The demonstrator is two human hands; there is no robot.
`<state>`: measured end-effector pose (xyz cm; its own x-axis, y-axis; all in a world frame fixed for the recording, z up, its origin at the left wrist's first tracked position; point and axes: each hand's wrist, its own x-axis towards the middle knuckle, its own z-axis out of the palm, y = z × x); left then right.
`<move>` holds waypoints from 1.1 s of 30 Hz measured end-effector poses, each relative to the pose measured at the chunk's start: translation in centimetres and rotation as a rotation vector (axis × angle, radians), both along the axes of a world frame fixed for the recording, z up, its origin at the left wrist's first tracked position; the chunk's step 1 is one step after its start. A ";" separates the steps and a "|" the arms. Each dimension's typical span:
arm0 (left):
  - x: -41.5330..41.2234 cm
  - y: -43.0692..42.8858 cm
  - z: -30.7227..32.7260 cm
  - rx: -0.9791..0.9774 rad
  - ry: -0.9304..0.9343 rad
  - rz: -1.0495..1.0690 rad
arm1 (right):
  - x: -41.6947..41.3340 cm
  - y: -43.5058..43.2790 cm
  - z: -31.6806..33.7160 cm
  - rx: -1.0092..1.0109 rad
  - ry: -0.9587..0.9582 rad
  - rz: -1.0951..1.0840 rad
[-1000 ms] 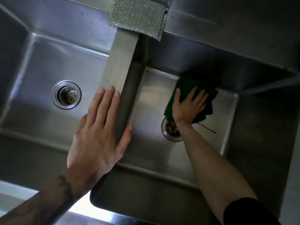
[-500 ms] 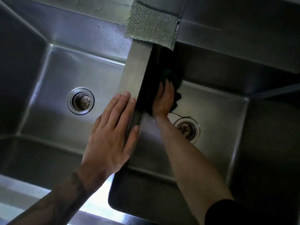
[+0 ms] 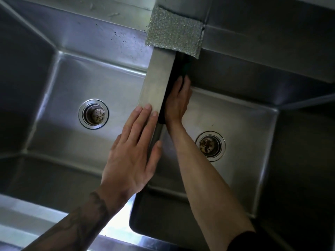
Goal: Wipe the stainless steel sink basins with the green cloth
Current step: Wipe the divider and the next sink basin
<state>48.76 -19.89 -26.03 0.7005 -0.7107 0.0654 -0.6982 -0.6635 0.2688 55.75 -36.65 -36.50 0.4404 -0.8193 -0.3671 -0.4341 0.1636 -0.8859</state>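
I barely see the dark green cloth (image 3: 181,67), shadowed under my right hand (image 3: 178,102), straight fingers pressing it to the steel divider (image 3: 157,84). My left hand (image 3: 132,151) lies flat on top, fingers together.

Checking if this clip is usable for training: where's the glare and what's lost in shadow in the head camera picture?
Head view: glare blows out the front rim of the stainless steel sink below the left hand; the green cloth, pressed to the divider wall by the right hand, reads almost black in shadow.

Two basins (image 3: 63,105) (image 3: 244,133), two drains (image 3: 93,114) (image 3: 210,146) (one per basin), two hands (image 3: 130,153) (image 3: 178,100), one green cloth (image 3: 182,67), one silver scouring pad (image 3: 174,33).
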 end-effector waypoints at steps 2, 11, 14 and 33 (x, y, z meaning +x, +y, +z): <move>0.1 -0.2 0.1 -0.034 -0.004 0.002 | 0.1 -0.6 -0.3 0.134 0.099 0.043; 0.4 -0.2 0.4 -0.158 0.100 -0.011 | -2.2 2.2 3.2 -0.141 -0.163 -0.014; 0.2 -0.3 0.5 -0.138 0.096 0.008 | -1.0 1.1 1.3 0.073 0.068 0.061; 0.2 -0.3 0.7 -0.138 0.092 -0.008 | -4.9 0.7 0.0 0.016 0.036 0.297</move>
<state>48.94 -20.22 -25.32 0.7023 -0.7051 0.0981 -0.6715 -0.6104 0.4202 50.81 -35.94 -36.49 0.6461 -0.6507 -0.3990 -0.4966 0.0388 -0.8671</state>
